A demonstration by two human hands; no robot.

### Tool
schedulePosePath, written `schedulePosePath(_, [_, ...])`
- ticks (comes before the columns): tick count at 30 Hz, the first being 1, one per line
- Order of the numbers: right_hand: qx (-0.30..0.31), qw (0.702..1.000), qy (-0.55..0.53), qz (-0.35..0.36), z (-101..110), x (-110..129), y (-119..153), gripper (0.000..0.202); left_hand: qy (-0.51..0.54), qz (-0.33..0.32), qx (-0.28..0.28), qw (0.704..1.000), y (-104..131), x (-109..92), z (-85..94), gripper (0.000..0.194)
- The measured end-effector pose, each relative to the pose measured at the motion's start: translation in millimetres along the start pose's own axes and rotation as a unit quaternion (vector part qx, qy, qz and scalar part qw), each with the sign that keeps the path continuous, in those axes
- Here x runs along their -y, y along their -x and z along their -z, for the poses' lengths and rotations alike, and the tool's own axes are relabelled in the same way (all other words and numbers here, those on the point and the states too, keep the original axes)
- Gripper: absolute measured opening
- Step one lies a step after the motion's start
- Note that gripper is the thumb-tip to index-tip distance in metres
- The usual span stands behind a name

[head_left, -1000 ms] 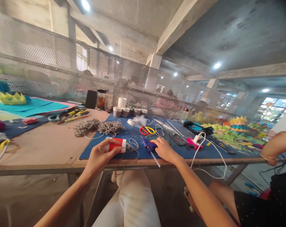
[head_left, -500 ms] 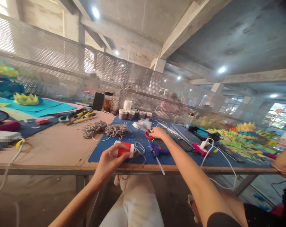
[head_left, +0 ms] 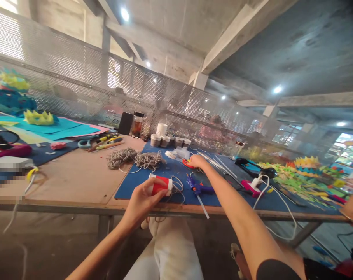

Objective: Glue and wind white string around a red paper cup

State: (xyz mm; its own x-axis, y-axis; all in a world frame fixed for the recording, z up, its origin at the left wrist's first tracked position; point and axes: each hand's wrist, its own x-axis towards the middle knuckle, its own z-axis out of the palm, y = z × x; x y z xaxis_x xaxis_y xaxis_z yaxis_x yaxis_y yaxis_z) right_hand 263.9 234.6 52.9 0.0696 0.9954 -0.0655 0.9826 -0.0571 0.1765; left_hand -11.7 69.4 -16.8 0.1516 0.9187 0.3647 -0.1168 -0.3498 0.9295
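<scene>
Left hand (head_left: 145, 197) holds cylinder (head_left: 159, 186) near table (head_left: 77, 177) edge; right hand (head_left: 197, 161) at scissors (head_left: 188, 164)

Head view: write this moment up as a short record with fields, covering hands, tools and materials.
left hand: holds red-and-white cylinder, tipped on its side
right hand: at scissors, red handle showing; grip unclear
glue gun: on blue mat, nearer the person than the scissors
twine: tangled heaps, left of the scissors
tubs: behind the twine, by white roll
power strip: pink, right of glue gun, white plug in
</scene>
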Motion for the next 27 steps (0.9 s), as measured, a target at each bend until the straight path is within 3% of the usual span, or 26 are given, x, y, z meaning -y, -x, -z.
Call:
schedulePosePath(9, [-0.071, 0.994, -0.056, 0.062, 8, 9, -19, 0.033, -0.031, -0.018, -0.007, 0.999, 3, -12, 1.3, 0.018])
schedulePosePath(13, [-0.128, 0.984, -0.093, 0.084, 20, 2, -11, 0.033, -0.039, -0.022, 0.007, 0.999, 2, -9, 2.7, 0.019])
schedulePosePath(17, [-0.163, 0.971, -0.134, 0.109, 20, -24, 34, 0.023, -0.037, -0.014, -0.009, 0.999, 2, -10, 1.8, 0.022])
schedulePosePath(21, [-0.146, 0.964, -0.162, 0.149, -4, -44, 111, 0.018, -0.029, -0.025, -0.015, 0.999, 1, -11, 1.1, 0.022])
schedulePosePath(24, [-0.133, 0.964, -0.169, 0.159, -26, -48, 163, 0.027, -0.008, -0.016, -0.006, 1.0, 0, -10, 1.2, 0.025])
schedulePosePath(27, [-0.151, 0.961, -0.167, 0.161, -43, -46, 191, 0.04, -0.019, -0.006, -0.007, 1.0, 1, -9, 1.9, 0.028])
